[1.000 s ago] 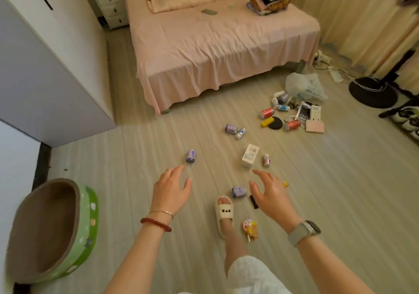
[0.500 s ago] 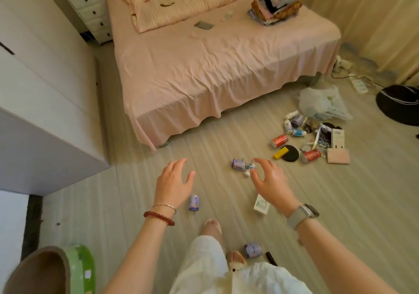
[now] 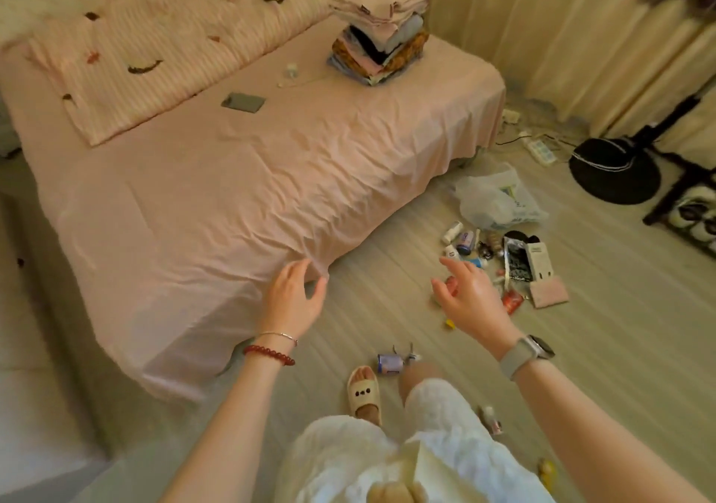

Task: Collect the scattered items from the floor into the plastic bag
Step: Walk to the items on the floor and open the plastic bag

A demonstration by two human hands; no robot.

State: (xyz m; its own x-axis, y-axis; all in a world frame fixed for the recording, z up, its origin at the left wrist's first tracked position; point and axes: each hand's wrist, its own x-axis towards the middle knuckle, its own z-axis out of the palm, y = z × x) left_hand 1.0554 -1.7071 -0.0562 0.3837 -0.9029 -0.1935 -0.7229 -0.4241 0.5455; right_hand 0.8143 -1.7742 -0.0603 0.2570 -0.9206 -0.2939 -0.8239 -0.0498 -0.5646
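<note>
While nothing has yet been picked up, a person stands on a pale plank floor (image 3: 604, 347) with both arms stretched forward and both hands empty.

The bed (image 3: 217, 200), the largest thing here, fills the space ahead of and beyond the left hand (image 3: 291, 296); its pink sheet hangs to the floor just past that hand's fingertips. A stack of folded clothes (image 3: 381, 37) sits on its far corner, well beyond both hands.

The plastic bag (image 3: 494, 202) lies crumpled and translucent on the floor, well ahead of the right hand (image 3: 470, 296) and slightly to its right, near the foot of the bed. It probably lies there because the items spilled from it, and whether its mouth is open cannot be told.

The main pile (image 3: 515, 266) of small bottles, tubes and a box lies between the bag and the right hand, just past the fingertips. A red can (image 3: 512, 301) sits just right of that hand. A purple can (image 3: 390, 363) lies nearer the body, below and between the hands, beside a slipper (image 3: 363, 390).

Both hands are relaxed, fingers spread and lightly curved, holding nothing. They seem raised for balance and in readiness to reach, the right one leading toward the pile.
</note>
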